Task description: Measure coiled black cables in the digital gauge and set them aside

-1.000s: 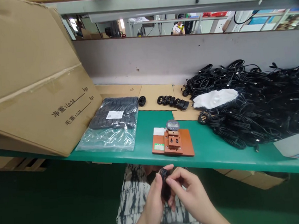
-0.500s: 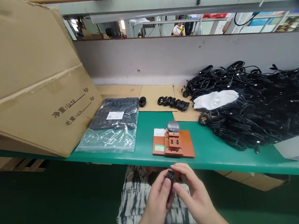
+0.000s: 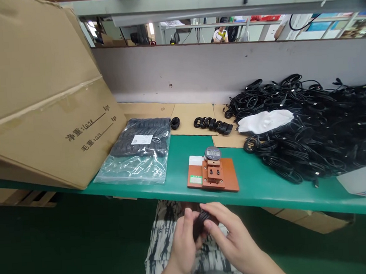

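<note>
Over my lap, in front of the table edge, I hold a small coiled black cable (image 3: 200, 224) between both hands. My left hand (image 3: 185, 242) is closed around its left side, the thumb pointing up. From the right, my right hand (image 3: 227, 229) grips the coil's upper end with thumb and fingers. Part of the coil is hidden by the fingers. Just beyond my hands, an orange gauge fixture (image 3: 228, 173) with a round digital dial (image 3: 213, 153) sits on the green table (image 3: 180, 153).
Left lies a clear bag of coiled cables (image 3: 140, 146) beside a large cardboard box (image 3: 44, 104). Several coils (image 3: 213, 125) and one single coil (image 3: 175, 123) rest on cardboard at the back. Right is a heap of black cables (image 3: 322, 132) with a white cloth (image 3: 265, 121) on it.
The coil has moved slightly left and tilted in my hands. My left thumb has lifted off it and now points upward. The things on the table have stayed put.
</note>
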Tool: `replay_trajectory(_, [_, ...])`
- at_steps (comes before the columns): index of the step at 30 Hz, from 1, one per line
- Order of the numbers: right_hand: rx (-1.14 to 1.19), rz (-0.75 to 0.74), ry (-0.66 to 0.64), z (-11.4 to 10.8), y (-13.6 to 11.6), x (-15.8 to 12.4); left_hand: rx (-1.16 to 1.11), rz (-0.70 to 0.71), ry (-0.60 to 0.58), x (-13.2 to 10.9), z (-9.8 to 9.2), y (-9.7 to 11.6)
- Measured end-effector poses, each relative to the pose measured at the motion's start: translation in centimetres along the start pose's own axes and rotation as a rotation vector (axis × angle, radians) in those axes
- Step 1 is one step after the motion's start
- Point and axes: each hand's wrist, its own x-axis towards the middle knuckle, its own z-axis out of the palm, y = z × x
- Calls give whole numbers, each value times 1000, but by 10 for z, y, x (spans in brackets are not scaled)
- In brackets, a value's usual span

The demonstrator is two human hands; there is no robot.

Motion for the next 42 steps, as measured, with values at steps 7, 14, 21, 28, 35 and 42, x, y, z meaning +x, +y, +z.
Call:
replay_trajectory(7, [54,35,-17,3,2,-3,93,44,-13,3,-1,5])
replay_trajectory(14, [191,246,27,-1,13,7,-164,-220,-161,12,7,7])
replay_trajectory(21, [312,419,227,0,19,8,-256,-83,-240,9,4,5])
replay_trajectory(28, [171,399,224,-6,20,6,27,148,-125,5,-7,0])
replay_trajectory(35, [57,303,134,-4,14,1,218,247,-183,9,-9,1])
replay_trajectory(42, [326,408,171,-3,23,-3,225,207,-204,9,-9,-1])
